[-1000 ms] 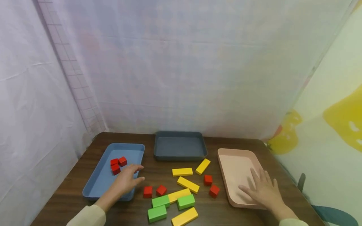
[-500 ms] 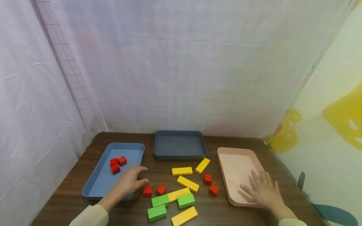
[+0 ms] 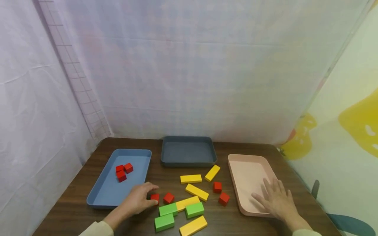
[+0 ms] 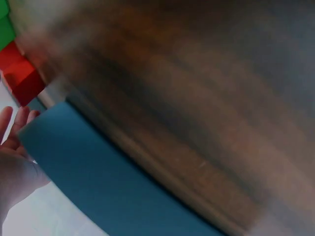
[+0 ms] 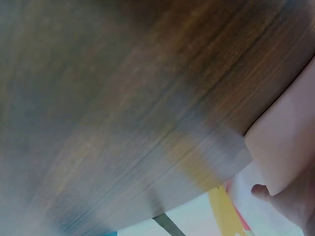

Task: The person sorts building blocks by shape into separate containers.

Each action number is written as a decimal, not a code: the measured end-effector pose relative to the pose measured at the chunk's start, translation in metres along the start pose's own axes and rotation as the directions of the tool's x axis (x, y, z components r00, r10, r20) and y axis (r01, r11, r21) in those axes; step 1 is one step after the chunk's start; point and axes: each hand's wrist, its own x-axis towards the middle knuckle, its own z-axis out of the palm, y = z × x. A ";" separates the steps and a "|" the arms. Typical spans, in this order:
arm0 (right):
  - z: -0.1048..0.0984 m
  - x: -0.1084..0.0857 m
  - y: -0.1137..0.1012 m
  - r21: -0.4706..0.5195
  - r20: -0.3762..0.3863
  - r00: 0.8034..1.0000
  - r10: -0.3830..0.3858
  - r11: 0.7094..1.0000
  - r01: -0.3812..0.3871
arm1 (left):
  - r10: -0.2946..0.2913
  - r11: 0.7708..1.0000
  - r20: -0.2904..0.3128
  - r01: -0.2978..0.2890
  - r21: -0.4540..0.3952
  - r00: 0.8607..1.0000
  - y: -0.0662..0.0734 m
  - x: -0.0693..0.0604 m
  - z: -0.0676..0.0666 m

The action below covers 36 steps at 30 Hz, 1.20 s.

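My left hand [image 3: 137,198] is beside the blue tray [image 3: 101,193], its thumb and fingers spread around a red cube [image 3: 155,197]. The thumb overlaps that cube's near side, and a gap shows between the forefinger and the cube. In the left wrist view, the fingers of my left hand [image 4: 17,167] show past the blue tray's wall [image 4: 108,172]. Another red cube [image 3: 168,198] lies just to the right. My right hand [image 3: 276,200] is over the near right part of the pink tray [image 3: 239,186], fingers spread, holding nothing.
Several red cubes [image 3: 121,176] sit in the blue tray. Green blocks [image 3: 164,222] and yellow blocks [image 3: 193,226] lie mid-table. Two red cubes [image 3: 223,198] lie near the pink tray. A dark grey tray [image 3: 189,163] stands at the back.
My left hand has moved right and toward the near edge, from over the blue tray's rim to the nearest red cube. My right hand has hardly moved.
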 end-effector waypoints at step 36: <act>0.001 0.000 0.001 -0.003 -0.005 1.000 -0.003 1.000 0.003 | -0.174 0.979 -0.319 0.200 0.049 0.932 -0.023 0.003 -0.050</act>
